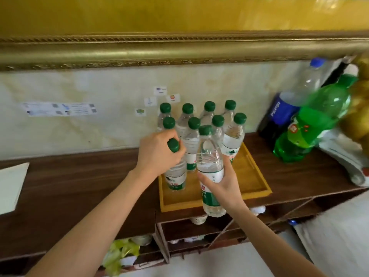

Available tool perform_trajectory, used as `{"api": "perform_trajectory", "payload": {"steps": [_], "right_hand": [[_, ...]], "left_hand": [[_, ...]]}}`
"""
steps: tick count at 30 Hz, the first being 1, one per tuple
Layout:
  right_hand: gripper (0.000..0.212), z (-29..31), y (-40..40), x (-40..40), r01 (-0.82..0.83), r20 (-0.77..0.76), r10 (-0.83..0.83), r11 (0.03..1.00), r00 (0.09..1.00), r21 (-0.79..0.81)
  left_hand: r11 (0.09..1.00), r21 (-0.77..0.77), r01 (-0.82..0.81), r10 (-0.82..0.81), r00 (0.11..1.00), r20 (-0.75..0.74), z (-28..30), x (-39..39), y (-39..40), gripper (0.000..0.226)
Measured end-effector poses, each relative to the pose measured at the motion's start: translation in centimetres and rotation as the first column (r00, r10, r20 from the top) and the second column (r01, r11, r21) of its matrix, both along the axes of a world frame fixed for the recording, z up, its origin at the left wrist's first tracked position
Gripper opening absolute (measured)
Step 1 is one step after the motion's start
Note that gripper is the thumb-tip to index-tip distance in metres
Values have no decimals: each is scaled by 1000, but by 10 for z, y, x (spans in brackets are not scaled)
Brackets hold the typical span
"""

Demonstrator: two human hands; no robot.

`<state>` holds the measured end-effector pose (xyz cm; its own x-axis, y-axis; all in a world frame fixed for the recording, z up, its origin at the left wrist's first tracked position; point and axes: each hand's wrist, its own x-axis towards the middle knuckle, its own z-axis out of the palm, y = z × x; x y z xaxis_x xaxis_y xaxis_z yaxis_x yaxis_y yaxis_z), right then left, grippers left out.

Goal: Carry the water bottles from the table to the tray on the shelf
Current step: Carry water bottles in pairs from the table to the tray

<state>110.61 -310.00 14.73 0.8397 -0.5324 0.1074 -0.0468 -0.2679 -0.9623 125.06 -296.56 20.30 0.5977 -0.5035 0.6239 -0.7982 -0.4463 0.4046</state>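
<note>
I saw clear glossy plastic bottles | smooth yellow wooden tray | dark matt wood-grain shelf

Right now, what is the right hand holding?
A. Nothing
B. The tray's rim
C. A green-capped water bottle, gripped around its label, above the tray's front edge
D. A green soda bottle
C: the right hand wraps the label of a water bottle at the front of the wooden tray, while the left hand grips another bottle's neck.

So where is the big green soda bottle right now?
The big green plastic soda bottle stands on the dark wooden shelf, right of the yellow wooden tray, beside the blue-labelled cola bottle.
</note>
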Motion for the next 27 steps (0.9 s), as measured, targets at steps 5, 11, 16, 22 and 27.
{"api": "perform_trajectory", "payload": {"steps": [5, 11, 16, 22, 27], "right_hand": [[69, -8, -25, 5, -116, 0, 116, 991, 993, 67], [68, -9, -41, 5, -162, -4, 163, 985, 987, 56], [68, -3, -40, 12, -168, 20, 167, 983, 986, 79], [73, -3, -30, 21, -194, 71, 192, 981, 979, 28], [75, -19, -18, 27, -145, 42, 145, 989, 989, -5]], "left_hand": [[975, 82, -206, 207, 978, -6, 2, -10, -19, 26], [967, 57, -248, 253, 961, -112, -3, -19, -10, 27], [972, 113, -207, 225, 957, -181, 2, -14, -1, 31], [976, 74, -204, 215, 952, -217, 0, -12, -1, 29], [971, 122, -204, 219, 968, -124, -2, -19, 2, 30]]}}
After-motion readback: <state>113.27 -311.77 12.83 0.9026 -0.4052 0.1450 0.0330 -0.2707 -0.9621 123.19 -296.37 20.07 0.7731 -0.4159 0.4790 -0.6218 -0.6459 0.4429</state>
